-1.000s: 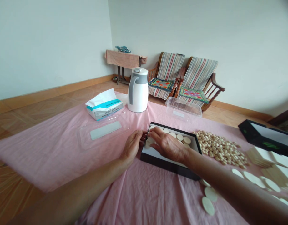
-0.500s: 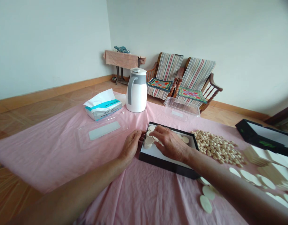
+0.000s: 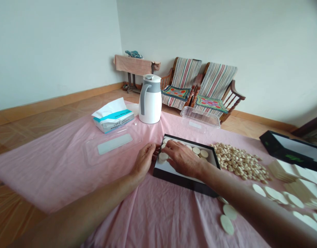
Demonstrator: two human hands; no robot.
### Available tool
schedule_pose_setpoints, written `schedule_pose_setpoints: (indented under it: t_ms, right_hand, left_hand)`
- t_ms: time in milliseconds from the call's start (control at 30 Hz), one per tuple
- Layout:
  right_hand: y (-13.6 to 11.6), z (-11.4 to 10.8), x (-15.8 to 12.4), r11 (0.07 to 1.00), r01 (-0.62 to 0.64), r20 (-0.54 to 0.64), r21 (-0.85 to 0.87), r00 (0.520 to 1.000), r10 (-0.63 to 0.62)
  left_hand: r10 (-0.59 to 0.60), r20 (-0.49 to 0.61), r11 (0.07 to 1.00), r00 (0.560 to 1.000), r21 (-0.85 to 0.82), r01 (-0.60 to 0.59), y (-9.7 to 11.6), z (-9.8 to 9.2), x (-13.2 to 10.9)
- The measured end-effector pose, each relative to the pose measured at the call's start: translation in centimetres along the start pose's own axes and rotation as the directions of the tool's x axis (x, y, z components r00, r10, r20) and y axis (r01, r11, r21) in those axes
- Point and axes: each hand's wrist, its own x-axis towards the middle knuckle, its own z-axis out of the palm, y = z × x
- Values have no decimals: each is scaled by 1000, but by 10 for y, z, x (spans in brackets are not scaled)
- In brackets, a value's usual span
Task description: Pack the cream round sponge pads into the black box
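Observation:
A shallow black box (image 3: 185, 182) with a white inside lies on the pink cloth. Round pale discs (image 3: 204, 153) sit in it along the far side, and a small stack (image 3: 162, 157) stands near its left end. Over the box's left part, my right hand (image 3: 182, 157) reaches down among the discs with bent fingers; its fingertips are partly hidden, so any disc between them cannot be made out. My left hand (image 3: 145, 159) rests against the box's left edge, its fingers round the rim.
A pile of small wooden pieces (image 3: 238, 162) lies right of the box, with square sheets (image 3: 306, 187) and loose discs (image 3: 226, 224) beyond. Behind are a white jug (image 3: 150, 103), a tissue pack (image 3: 113, 119), clear plastic lids (image 3: 201, 119) and a black tray (image 3: 292, 146).
My right hand has shifted slightly left over the discs, uncovering more of them on the right side of the box. My left hand has stayed at the box's edge.

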Motion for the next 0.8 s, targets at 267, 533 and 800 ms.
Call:
schedule_pose_setpoints:
  t_ms: [267, 533, 800]
  right_hand:
    - [7, -36, -46, 968, -195, -238, 160, 944, 230]
    - [20, -59, -139, 850, -495, -251, 181, 812, 527]
    - [8, -37, -190, 751, -650, 127, 117, 760, 638]
  left_hand:
    - [39, 8, 995, 999, 88, -39, 3, 1, -1]
    - [119, -42, 977, 992, 181, -109, 0, 3, 0]
    - [178, -62, 961, 982, 227, -160, -1, 6, 0]
